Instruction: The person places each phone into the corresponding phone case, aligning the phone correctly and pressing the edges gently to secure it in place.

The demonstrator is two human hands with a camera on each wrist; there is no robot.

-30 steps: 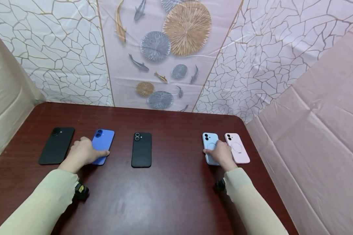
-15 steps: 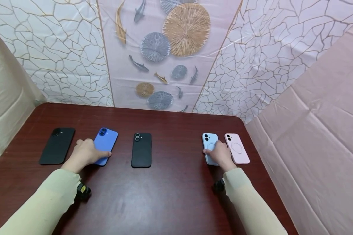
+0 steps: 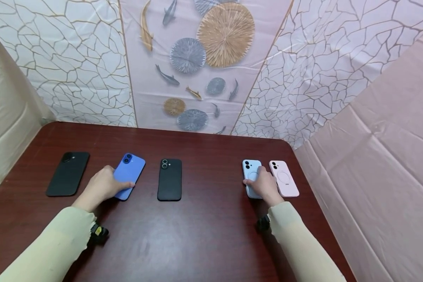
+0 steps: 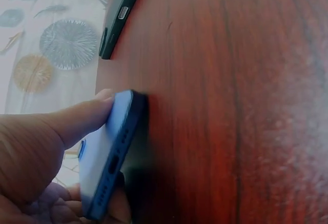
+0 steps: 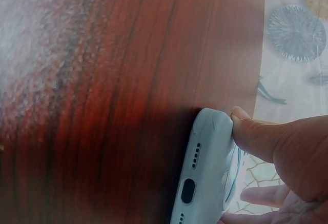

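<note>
My left hand [image 3: 102,184] grips a blue smartphone [image 3: 131,170] by its long edges, with the thumb on the right edge. In the left wrist view, fingers curl round the far edge of this blue smartphone [image 4: 110,155], and its port end faces the camera. My right hand [image 3: 266,184] holds a light blue smartphone [image 3: 250,166] across its sides, thumb on the left edge. The right wrist view shows the port end of that light blue smartphone [image 5: 202,175]; fingers partly hide its far side. Both phones lie back up, at or close to the tabletop.
A black smartphone [image 3: 169,180] lies between the hands, and a larger black one [image 3: 68,174] lies at the far left. A pink smartphone [image 3: 284,178] lies just right of my right hand. The dark red table [image 3: 183,243] meets patterned cloth at the back and sides.
The blue smartphone has shifted slightly right and turned clockwise, its camera end swinging right, with my left hand moving along. My right hand and the light blue smartphone have stayed in place.
</note>
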